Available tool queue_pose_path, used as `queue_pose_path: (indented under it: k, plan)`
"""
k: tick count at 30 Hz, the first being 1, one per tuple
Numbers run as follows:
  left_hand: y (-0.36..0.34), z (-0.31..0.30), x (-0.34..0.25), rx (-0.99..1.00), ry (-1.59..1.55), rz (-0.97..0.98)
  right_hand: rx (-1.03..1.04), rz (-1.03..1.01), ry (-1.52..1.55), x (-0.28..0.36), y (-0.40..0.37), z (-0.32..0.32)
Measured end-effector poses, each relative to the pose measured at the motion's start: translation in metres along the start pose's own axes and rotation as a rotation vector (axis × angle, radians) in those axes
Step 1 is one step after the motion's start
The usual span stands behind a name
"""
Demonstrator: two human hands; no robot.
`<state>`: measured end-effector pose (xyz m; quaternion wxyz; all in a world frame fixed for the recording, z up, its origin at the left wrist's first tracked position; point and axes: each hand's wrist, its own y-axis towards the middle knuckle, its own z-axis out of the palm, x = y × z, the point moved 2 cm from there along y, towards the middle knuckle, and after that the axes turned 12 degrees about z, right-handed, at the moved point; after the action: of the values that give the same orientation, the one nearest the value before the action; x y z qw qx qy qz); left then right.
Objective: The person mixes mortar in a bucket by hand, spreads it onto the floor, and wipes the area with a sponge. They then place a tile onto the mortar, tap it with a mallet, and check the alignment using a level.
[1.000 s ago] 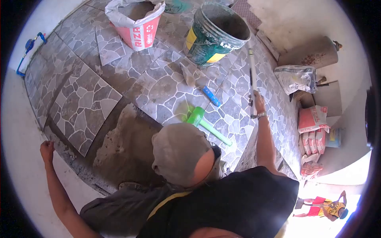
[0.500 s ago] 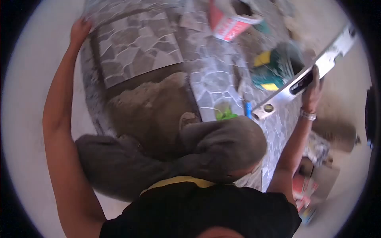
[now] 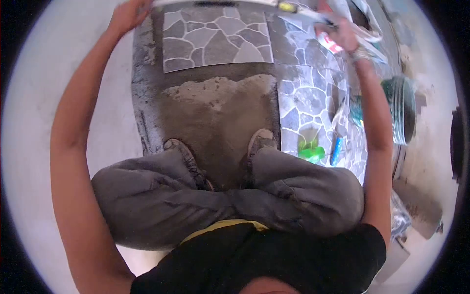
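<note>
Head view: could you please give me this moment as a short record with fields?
Posture: squatting, shoes on grey mortar bed
Left hand: at end of long silver spirit level, grip unclear
Right hand: closed on the level
By the level: grey stone-pattern tile
Right side: green-headed mallet, green bucket

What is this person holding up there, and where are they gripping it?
A long level. The right hand grips one end; the left hand meets the other end at the picture's edge, where its grip is unclear.
</note>
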<state>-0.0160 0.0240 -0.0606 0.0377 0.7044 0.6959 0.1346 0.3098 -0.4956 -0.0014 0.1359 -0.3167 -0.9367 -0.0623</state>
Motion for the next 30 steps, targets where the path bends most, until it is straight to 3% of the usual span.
queue_pose_path:
  k: [2,4,6,10,12,15,18,21,30]
  plan:
    - [-0.026,0.011,-0.045,0.107,-0.223,0.007,-0.159,-0.292,0.074,-0.021,-0.009,0.048]
    - [-0.043,0.052,-0.084,0.176,-0.403,0.121,-0.050,-0.040,0.096,-0.072,-0.019,0.114]
    - [-0.032,0.033,-0.128,0.392,-0.353,0.098,0.003,0.016,-0.097,-0.101,-0.021,0.146]
    - [-0.024,0.076,-0.145,0.304,-0.426,0.217,0.016,0.258,-0.307,-0.140,-0.029,0.183]
    - [-0.018,0.069,-0.163,0.344,-0.491,0.179,0.024,0.366,-0.374,-0.117,-0.046,0.166]
    - [-0.017,0.064,-0.162,0.376,-0.668,0.068,-0.142,0.161,-0.259,-0.112,-0.062,0.159]
    - [-0.024,0.063,-0.143,0.561,-0.701,-0.029,0.080,0.240,-0.219,-0.116,-0.062,0.159]
    - [-0.033,0.063,-0.127,0.659,-0.728,-0.041,0.011,0.191,-0.155,-0.124,-0.067,0.166]
    - [-0.044,0.069,-0.116,0.677,-0.755,-0.054,0.005,0.215,-0.222,-0.104,-0.072,0.161]
